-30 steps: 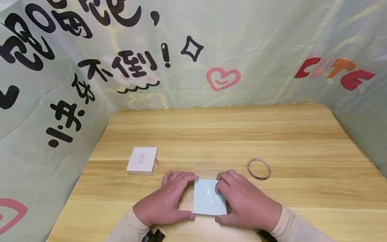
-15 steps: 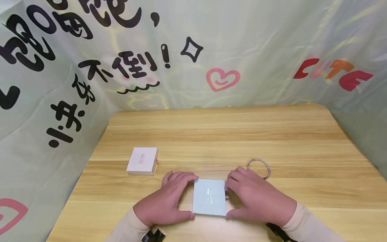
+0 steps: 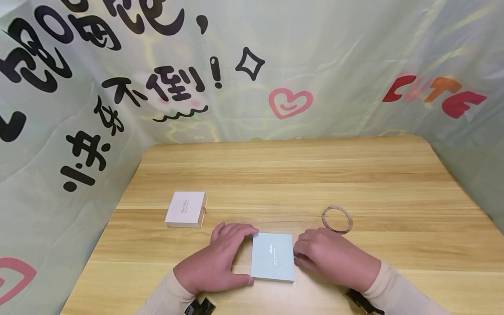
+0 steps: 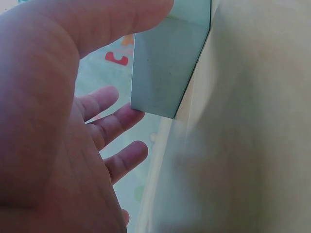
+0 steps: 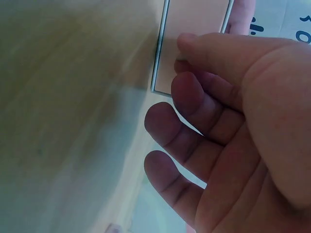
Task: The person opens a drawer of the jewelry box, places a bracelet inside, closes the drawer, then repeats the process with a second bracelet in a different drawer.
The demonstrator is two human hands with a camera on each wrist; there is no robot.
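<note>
Pale blue, the box lies on the desk between both hands. The left hand grips its left corners between thumb and finger; the right hand pinches what looks like a small tab at the pink end panel. Opening seems in hand, probably calling next for a straight outward pull.

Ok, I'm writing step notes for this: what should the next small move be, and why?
Probably the right hand should pull gently to the right: it pinches at the pink end face of the blue box, while the left hand holds the opposite end.
</note>
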